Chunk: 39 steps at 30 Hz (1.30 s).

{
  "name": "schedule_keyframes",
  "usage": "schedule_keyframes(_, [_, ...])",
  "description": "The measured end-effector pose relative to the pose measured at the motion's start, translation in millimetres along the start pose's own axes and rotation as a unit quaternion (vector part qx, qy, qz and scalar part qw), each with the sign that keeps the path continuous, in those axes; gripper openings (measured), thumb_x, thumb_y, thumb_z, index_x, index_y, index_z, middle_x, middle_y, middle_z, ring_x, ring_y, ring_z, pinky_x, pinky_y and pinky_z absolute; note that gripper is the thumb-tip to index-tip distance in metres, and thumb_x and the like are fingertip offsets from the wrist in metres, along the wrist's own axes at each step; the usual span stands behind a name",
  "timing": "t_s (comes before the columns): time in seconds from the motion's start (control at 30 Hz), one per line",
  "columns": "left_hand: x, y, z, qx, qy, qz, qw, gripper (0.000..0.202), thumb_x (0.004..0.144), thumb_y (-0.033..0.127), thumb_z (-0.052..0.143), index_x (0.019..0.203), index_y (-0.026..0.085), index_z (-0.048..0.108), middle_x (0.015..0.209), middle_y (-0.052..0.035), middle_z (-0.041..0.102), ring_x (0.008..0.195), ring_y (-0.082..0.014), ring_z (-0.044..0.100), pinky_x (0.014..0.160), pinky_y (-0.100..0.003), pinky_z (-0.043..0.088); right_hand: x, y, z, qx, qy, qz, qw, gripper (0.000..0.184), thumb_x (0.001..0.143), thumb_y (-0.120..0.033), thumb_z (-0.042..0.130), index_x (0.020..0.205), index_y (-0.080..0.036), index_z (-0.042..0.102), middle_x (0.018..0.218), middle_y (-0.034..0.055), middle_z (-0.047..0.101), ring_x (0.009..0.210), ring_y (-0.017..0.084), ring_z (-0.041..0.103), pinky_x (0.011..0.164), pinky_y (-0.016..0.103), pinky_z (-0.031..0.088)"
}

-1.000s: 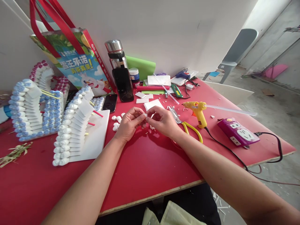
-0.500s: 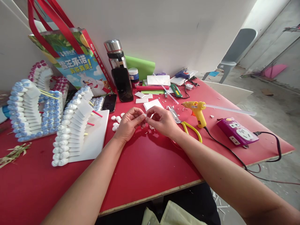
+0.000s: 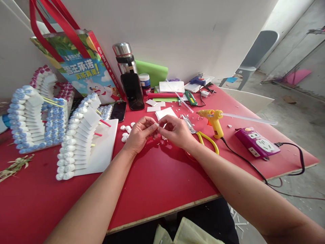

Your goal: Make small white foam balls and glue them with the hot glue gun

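Note:
Both hands meet over the middle of the red table (image 3: 157, 179). My left hand (image 3: 139, 135) and my right hand (image 3: 176, 131) are closed in a pinch on one small white piece (image 3: 156, 125) held between their fingertips. Small white rounded pieces (image 3: 126, 131) lie just left of my left hand. White scraps dot the table under the hands. Yellow-handled scissors (image 3: 200, 134) lie right beside my right hand. A white foam sheet (image 3: 165, 113) lies just behind the hands.
A yellow glue gun (image 3: 215, 120) stands right of the scissors, its cord running to a purple power strip (image 3: 256, 143). White and blue foam models (image 3: 78, 139) stand at left. A printed bag (image 3: 81, 67), flask (image 3: 125, 59), phones and craft supplies line the wall. A grey chair (image 3: 254, 54) stands beyond.

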<state>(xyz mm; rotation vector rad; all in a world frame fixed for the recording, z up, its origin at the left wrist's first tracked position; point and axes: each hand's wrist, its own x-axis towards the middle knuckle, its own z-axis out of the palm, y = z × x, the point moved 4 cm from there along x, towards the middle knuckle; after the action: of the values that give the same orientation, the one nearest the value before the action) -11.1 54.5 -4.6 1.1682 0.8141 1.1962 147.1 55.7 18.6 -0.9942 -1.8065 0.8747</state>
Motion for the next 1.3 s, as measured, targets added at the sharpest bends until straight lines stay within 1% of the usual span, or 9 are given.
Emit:
schedule_keyframes(0.43, [0.5,0.7,1.3,0.005,0.011,-0.003,1.0,0.022,0.08,0.029,0.077,0.09,0.019,0.061,0.072,0.0016,0.064,0.059,-0.0101,0.059,0.057,-0.022,0.048,0.3,0.3,0.3,-0.009,0.004,-0.006,1.0,0.012,0.083,-0.031,0.063,0.086,-0.019,0.063,0.079,0.0004,0.067,0.057,0.01,0.056,0.056,0.023,0.042])
schedule_keyframes(0.87, [-0.1,-0.1,0.4,0.007,0.006,-0.005,1.0,0.019,0.083,0.027,0.075,0.091,0.019,0.061,0.073,0.0018,0.064,0.059,-0.0094,0.058,0.058,-0.022,0.047,0.9,0.4,0.3,-0.016,0.01,-0.018,1.0,0.008,0.082,-0.026,0.063,0.085,-0.019,0.063,0.077,-0.0005,0.066,0.059,0.01,0.055,0.057,0.023,0.041])
schedule_keyframes(1.3, [0.1,0.2,1.2,0.008,0.015,-0.01,1.0,0.022,0.08,0.03,0.077,0.09,0.019,0.061,0.073,0.0018,0.064,0.058,-0.0096,0.058,0.058,-0.022,0.047,1.4,0.2,0.1,-0.022,0.009,-0.012,1.0,0.01,0.082,-0.028,0.063,0.085,-0.019,0.063,0.075,0.0002,0.067,0.059,0.011,0.056,0.057,0.023,0.041])
